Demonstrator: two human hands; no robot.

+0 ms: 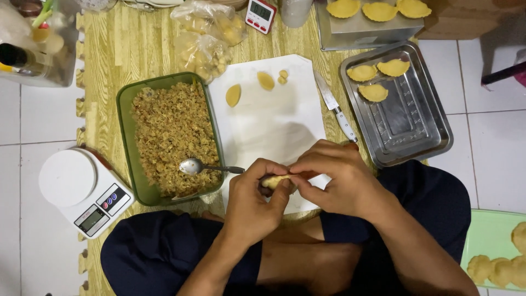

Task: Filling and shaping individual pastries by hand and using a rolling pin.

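Yellow dough is what we have between our fingers: a small filled pastry [274, 180], pinched by our left hand [253, 204] from about seven o'clock and by our right hand [335, 178] from about three o'clock, both closed around it just above our crossed legs, over the near edge of the white board [274, 129]. Its long axis runs roughly nine to three, and the seam seems to face up toward us, though fingers hide most of it. Judging by the layout, we are partway through: at nine o'clock the green tub [127, 104] is nearly full of crumbly filling, with a spoon [205, 166] resting in it, handle pointing toward three. Farther out on the board lie a few unfilled dough ovals [233, 95]. At one o'clock the steel tray [408, 123] holds three folded pastries, three more sit on the metal box [361, 27] beyond, and others rest on a pale green tray [485, 233] at four o'clock. A knife [335, 107] lies between board and tray.
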